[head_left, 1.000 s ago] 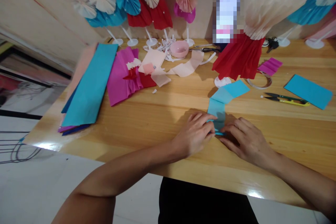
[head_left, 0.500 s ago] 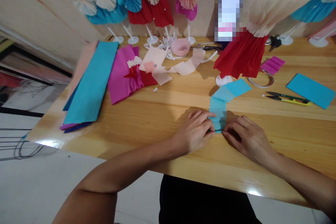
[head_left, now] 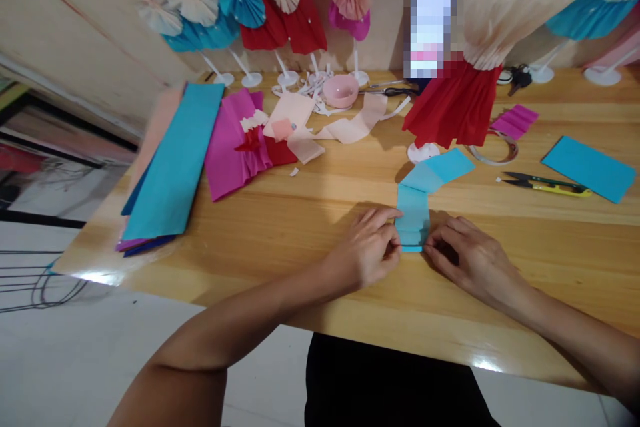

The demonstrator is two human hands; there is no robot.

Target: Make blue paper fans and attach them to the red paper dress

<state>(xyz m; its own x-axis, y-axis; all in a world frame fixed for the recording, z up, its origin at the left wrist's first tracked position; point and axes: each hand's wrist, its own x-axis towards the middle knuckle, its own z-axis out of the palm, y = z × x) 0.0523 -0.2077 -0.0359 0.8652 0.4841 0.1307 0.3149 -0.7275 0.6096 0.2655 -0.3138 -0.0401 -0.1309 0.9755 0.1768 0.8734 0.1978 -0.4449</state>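
Turquoise paper strip (head_left: 414,213) flat on the wooden table (head_left: 500,267), near end folded into a small layered stack between my left hand (head_left: 365,250) and right hand (head_left: 473,263), far end creased and angling off up-right.

A folded blue paper strip (head_left: 413,220) lies on a varnished wooden table (head_left: 280,240) between the person's left hand (head_left: 365,247) and right hand (head_left: 473,260). Yellow-handled thread snips (head_left: 545,188) rest to the right, just before a flat blue paper sheet (head_left: 589,169). A long blue paper stack (head_left: 173,163) sits far left, beside crumpled magenta crepe paper (head_left: 233,153), with a round pink bowl (head_left: 341,91) behind.
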